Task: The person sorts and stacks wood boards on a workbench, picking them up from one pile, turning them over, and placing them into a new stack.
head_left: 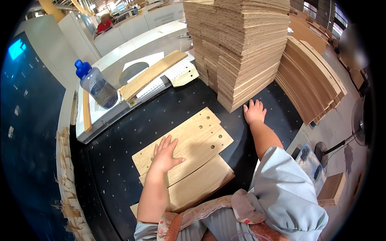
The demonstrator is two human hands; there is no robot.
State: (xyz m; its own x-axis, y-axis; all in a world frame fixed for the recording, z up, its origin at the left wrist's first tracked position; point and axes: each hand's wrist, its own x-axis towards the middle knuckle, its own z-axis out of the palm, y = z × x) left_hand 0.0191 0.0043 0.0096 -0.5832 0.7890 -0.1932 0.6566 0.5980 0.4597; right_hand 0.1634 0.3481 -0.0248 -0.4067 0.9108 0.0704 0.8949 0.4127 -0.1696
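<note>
wooden panel [189,138] under left hand [165,154], right hand [254,112] by board stack [241,52]

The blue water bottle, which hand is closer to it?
Left. The left hand lies flat on the wooden boards, below the bottle. The right hand is farther, by the tall stack.

Entry 1: lit blue patch [16,48], roughly rectangular, bright cyan, which sat high on the dark glossy panel [28,120] at my far left. I could not tell whether it was a screen or a reflection.

Entry 2: small pale bluish rectangle [120,7], far back at the top of the view among the white partitions [132,26]. It looked like a lit screen, but was too small for me to confirm.

Entry 3: small tag-like scrap [131,103], pale with darker marks, at the near edge of the white perforated tray [94,114]. Its detail was too fine for me to make out.

I logged no packages or signs.
</note>
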